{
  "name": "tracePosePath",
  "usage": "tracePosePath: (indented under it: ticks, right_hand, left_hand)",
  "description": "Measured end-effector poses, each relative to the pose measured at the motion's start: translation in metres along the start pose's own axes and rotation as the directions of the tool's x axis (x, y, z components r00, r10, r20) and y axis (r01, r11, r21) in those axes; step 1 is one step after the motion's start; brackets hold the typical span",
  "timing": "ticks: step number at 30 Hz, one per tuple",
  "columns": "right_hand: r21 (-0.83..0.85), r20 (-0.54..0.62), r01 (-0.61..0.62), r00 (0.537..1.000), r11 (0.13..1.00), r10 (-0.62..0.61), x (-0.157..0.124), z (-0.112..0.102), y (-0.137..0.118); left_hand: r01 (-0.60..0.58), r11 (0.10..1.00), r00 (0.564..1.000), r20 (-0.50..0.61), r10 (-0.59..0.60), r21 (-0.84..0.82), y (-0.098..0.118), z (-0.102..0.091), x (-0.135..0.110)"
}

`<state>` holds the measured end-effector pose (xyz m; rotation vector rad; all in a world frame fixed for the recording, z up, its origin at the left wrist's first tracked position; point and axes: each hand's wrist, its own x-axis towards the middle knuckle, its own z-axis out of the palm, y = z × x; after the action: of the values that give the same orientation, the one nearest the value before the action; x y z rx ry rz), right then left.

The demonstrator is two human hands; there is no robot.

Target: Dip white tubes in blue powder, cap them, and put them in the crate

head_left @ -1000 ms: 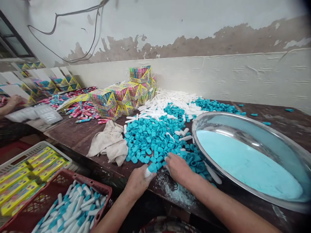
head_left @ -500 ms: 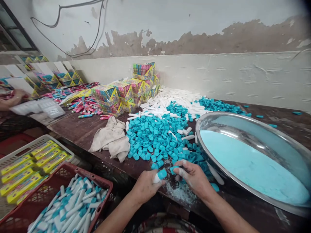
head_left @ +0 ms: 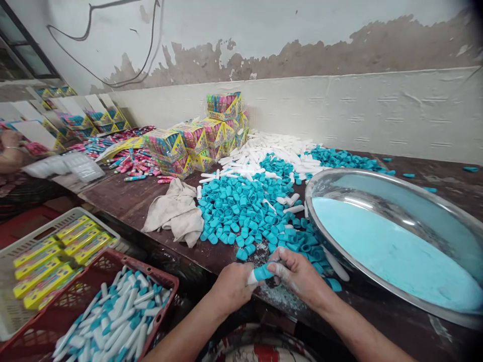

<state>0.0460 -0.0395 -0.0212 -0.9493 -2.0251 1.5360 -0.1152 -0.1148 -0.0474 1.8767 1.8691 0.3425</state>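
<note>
My left hand [head_left: 232, 286] is closed round a white tube [head_left: 252, 277] at the near edge of the dark wooden table [head_left: 124, 203]. My right hand [head_left: 298, 274] pinches a teal cap [head_left: 263, 273] that sits on the tube's end, so both hands meet over the powder-dusted table edge. Just beyond them lies a big heap of loose teal caps [head_left: 245, 206], with a pile of bare white tubes [head_left: 271, 148] behind it.
A wide steel basin [head_left: 392, 188] of pale blue powder stands at the right. A beige rag [head_left: 175, 211] lies left of the caps. A red crate [head_left: 151, 276] of capped tubes and a white crate [head_left: 11, 311] of yellow packs sit lower left. Stacked colourful boxes [head_left: 196, 138] stand behind; another person's hand [head_left: 11, 146] is far left.
My right hand took a teal cap from the heap, drew back to the table edge and brought it onto the end of the tube in my left hand.
</note>
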Motion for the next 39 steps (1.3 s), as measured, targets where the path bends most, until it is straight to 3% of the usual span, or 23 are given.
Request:
tracePosePath:
  ticks: [5,10,13,17,21,28,34,39]
  right_hand:
    - [0.129,0.112,-0.082,0.991,0.988,0.067,-0.003,-0.008,0.001]
    - [0.065,0.1,-0.045,0.994,0.997,0.038,-0.005,-0.007,-0.001]
    - [0.104,0.085,-0.047,0.996,0.994,0.038,-0.004,-0.008,0.0]
    - [0.347,0.038,-0.144,0.99,0.927,0.139,0.001,-0.014,0.004]
    - [0.21,0.046,-0.186,0.983,0.96,0.18,0.007,-0.013,0.003]
    - [0.103,0.092,-0.139,0.987,0.985,0.13,0.009,-0.003,0.005]
    - [0.002,0.035,-0.088,0.996,0.996,0.088,0.016,0.001,0.011]
    - [0.262,0.138,-0.208,0.975,0.942,0.177,0.018,-0.001,0.012]
  left_hand:
    - [-0.019,0.999,1.0,0.013,0.018,0.051,0.002,-0.003,0.002]
    - [-0.027,0.992,1.0,0.007,0.026,0.121,0.001,0.001,0.003]
    - [-0.007,1.0,1.0,0.009,0.007,0.002,-0.001,0.002,0.002]
    - [-0.018,0.953,1.0,-0.019,0.013,-0.303,-0.005,0.003,-0.001]
    - [-0.057,0.88,0.997,-0.078,0.023,-0.471,-0.009,0.002,-0.006]
    - [-0.065,0.848,0.99,-0.143,-0.013,-0.526,-0.014,0.002,-0.013]
    - [-0.015,0.871,0.988,-0.14,-0.063,-0.492,-0.018,-0.002,-0.019]
    - [0.045,0.885,0.986,-0.121,-0.113,-0.463,-0.019,-0.011,-0.023]
